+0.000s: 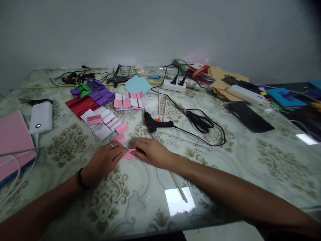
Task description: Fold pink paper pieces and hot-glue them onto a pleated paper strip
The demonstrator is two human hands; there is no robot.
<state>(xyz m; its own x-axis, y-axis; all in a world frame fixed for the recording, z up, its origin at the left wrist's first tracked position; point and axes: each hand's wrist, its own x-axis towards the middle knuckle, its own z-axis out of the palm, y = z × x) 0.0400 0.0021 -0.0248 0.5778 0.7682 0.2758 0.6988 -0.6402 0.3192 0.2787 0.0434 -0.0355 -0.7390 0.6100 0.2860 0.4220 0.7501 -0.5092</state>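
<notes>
Between my two hands lies a small folded piece of pink paper [129, 155], pinched from both sides close to the tabletop. My left hand [106, 159], with a ring and a dark wristband, has its fingers closed on the left end. On the right end press the bent fingers of my right hand [152, 151]. Just beyond are loose folded pink pieces [119, 138] and a pile of white and pink folded papers [105, 122]. A black glue gun [156, 124] with an orange trigger lies past my right hand.
A power strip [174, 85] with plugs sits at the back, its dark cable coiled nearby. Left are a white power bank [41, 117] and pink sheets [15, 144]. Right lies a black phone [250, 116]. A clear glue stick [179, 187] rests near my right forearm.
</notes>
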